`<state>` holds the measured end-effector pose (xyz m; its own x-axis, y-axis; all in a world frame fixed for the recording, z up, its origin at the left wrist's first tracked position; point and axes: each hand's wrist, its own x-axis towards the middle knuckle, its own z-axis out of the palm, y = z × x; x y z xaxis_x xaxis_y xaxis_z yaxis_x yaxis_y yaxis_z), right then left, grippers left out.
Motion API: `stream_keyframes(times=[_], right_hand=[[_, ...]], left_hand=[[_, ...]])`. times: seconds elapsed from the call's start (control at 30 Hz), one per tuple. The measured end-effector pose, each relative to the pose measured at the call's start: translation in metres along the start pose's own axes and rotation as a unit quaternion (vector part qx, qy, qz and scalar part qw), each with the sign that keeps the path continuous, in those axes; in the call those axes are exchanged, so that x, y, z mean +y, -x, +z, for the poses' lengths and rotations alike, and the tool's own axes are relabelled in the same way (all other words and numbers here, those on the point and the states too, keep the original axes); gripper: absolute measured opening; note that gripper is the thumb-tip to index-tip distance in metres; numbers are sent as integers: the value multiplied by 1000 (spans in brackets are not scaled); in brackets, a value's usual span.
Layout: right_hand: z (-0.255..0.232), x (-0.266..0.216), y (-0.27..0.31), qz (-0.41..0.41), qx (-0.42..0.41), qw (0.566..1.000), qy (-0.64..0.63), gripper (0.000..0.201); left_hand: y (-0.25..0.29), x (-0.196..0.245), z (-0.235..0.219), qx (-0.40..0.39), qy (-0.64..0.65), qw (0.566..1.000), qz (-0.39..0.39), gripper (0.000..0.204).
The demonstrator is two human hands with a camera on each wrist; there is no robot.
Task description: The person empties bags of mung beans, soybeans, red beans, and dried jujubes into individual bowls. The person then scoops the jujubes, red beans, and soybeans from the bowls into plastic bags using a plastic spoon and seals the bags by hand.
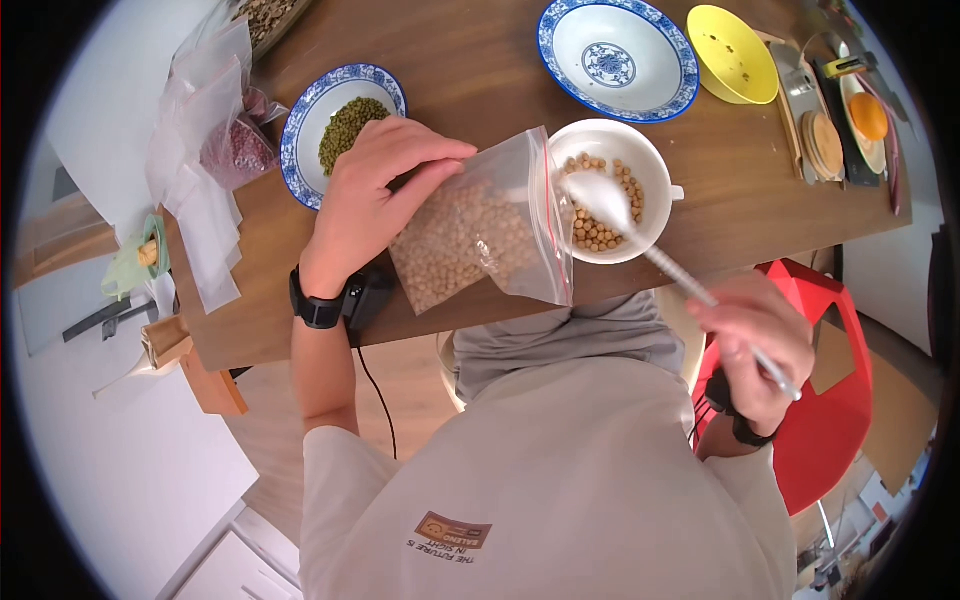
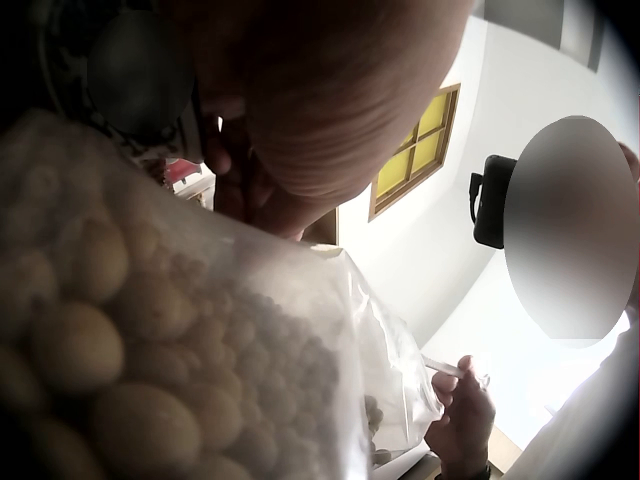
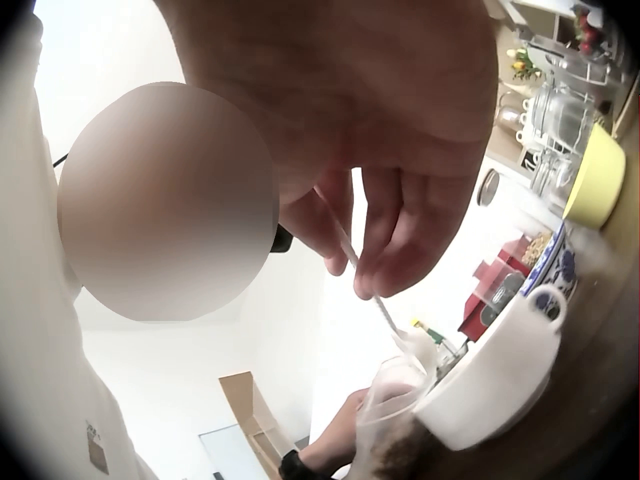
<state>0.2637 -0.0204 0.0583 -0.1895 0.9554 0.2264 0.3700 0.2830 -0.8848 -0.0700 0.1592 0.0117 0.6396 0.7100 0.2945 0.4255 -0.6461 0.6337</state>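
A clear zip bag of chickpeas (image 1: 455, 245) leans at the table's front edge, its mouth against the white cup (image 1: 655, 170). The left hand (image 1: 375, 195) grips the bag's upper edge between thumb and fingers; in the left wrist view the bag (image 2: 180, 350) fills the lower left. Chickpeas (image 1: 597, 235) lie in the cup. The right hand (image 1: 755, 340) holds a long spoon (image 1: 685, 278) by its handle, the white bowl of the spoon over the cup near the bag's mouth. In the right wrist view the right hand (image 3: 370, 150) pinches the handle.
A patterned bowl (image 1: 296, 150) of green beans is behind the left hand. At the back stand another patterned bowl (image 1: 645, 60) and a yellow bowl (image 1: 740, 55). Plastic bags (image 1: 205, 150) lie at the left; a tray with wooden lids (image 1: 822, 145) is at the right, a red chair (image 1: 835, 430) below.
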Motion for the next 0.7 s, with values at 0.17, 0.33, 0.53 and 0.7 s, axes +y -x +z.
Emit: stream_keyframes(times=[0.17, 0.33, 0.53, 0.7], right_hand=[[4, 4, -3, 64, 72, 986, 134, 22], [13, 11, -2, 81, 32, 995, 38, 23], [18, 11, 2, 170, 91, 970, -149, 16], [11, 11, -2, 110, 111, 987, -40, 17]], left_hand=[[0, 0, 0, -10, -4, 1000, 7, 16], [0, 2, 0, -9, -8, 1000, -2, 16], [0, 1, 2, 3, 0, 1000, -1, 13], [0, 4, -1, -13, 1, 1000, -10, 16]])
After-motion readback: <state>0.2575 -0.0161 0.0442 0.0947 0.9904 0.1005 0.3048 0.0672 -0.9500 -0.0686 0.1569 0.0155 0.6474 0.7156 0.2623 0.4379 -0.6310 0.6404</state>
